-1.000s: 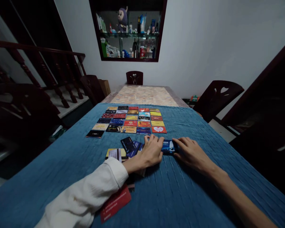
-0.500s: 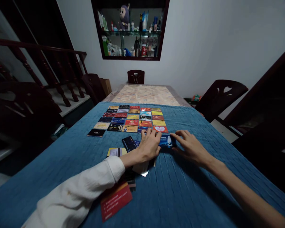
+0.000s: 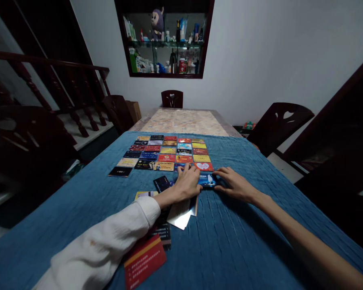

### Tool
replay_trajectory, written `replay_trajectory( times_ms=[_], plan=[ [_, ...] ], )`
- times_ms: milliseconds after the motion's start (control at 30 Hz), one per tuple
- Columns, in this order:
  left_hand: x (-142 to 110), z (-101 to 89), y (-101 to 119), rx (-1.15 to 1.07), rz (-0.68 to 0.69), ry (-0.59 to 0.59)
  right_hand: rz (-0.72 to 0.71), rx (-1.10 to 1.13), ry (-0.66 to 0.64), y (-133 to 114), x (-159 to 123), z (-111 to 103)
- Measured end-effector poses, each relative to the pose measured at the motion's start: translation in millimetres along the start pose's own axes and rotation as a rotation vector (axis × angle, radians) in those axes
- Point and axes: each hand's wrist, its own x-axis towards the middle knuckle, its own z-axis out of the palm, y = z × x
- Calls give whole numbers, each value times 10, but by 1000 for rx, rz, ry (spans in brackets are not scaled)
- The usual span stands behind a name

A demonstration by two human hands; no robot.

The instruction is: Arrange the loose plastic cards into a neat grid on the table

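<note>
A blue card (image 3: 207, 180) with a white figure lies just below the heart card (image 3: 203, 166), between my two hands. My left hand (image 3: 186, 181) grips its left end, fingers bent over it. My right hand (image 3: 234, 184) pinches the right end between thumb and fingers. Beneath and beside my left wrist are loose cards: a dark blue one (image 3: 161, 184), a yellow one (image 3: 145, 195) and a pale shiny one (image 3: 179, 214). Farther off, many colourful cards lie edge to edge in rows, a black one (image 3: 120, 171) at the near left corner.
A red card (image 3: 145, 261) lies by my left sleeve, a black striped card (image 3: 163, 235) beside it. Blue cloth (image 3: 245, 241) covers the near table. Chairs (image 3: 280, 127) stand around it, a railing (image 3: 48, 62) is at left, and a shelf niche (image 3: 166, 44) is in the far wall.
Both hands have moved the blue card a little left and away from me, closer to the rows. The pale card under my left wrist has come into sight.
</note>
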Motion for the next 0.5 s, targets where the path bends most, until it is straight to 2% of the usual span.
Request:
replay_trajectory(
  times_ms=[500],
  plan=[
    [171,106,-25,2,-64,-23,46,64,46,214,133,156]
  ],
)
